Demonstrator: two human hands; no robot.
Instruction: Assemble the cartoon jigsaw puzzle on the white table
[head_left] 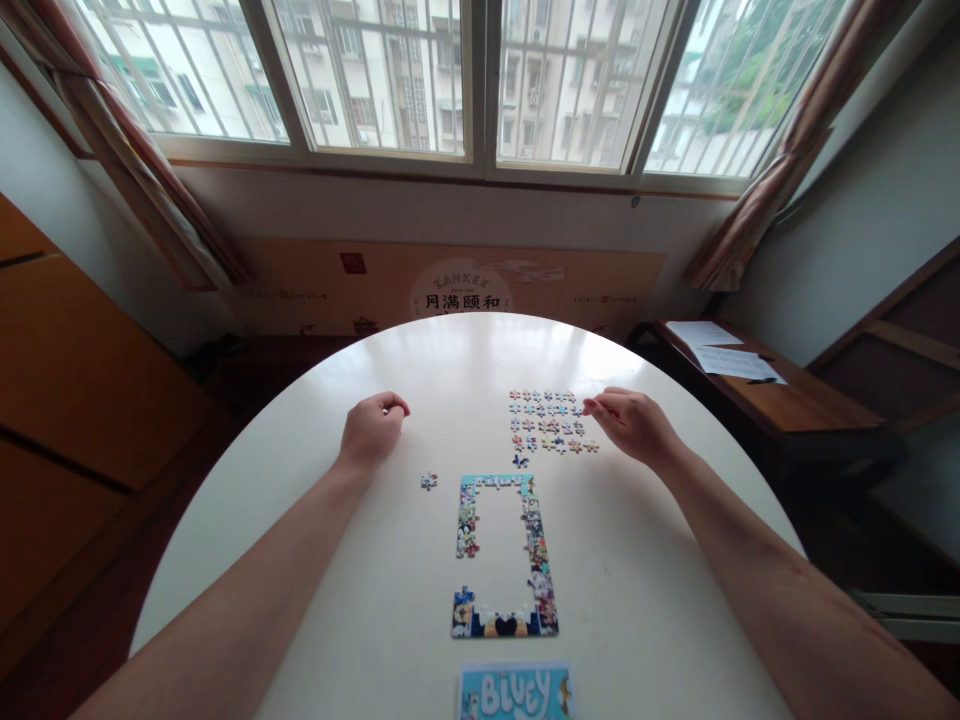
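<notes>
Four rows of loose puzzle pieces (551, 427) lie on the far part of the white table (637, 600), spaced out and not joined to one another. Nearer the wearer is the joined border (538, 535), a tall rectangle.

Progress, judged from how things lie: the outer edge looks nearly done. Top, right side and bottom read as continuous; the left side has one break, low down, just above the bottom-left corner. None of the middle is filled in, so most of the inside seems left to do, and the sorted rows are presumably the stock for it.

Two strays noted: a single piece (428, 481) to the left of the border, near its top, and a dark piece (520, 461) just above the top edge, below the rows. Cannot tell whether either belongs in the break.

Left hand (373, 428): raised side up, fingers curled in, beyond the single piece and apart from it. No piece visible in it; contents cannot be told.

Right hand (626, 420): at the right end of the rows, fingertips drawn together beside the pieces. Cannot tell whether one is pinched.

A blue "Bluey" picture (516, 692) lies below the border, cut off by the view.
</notes>
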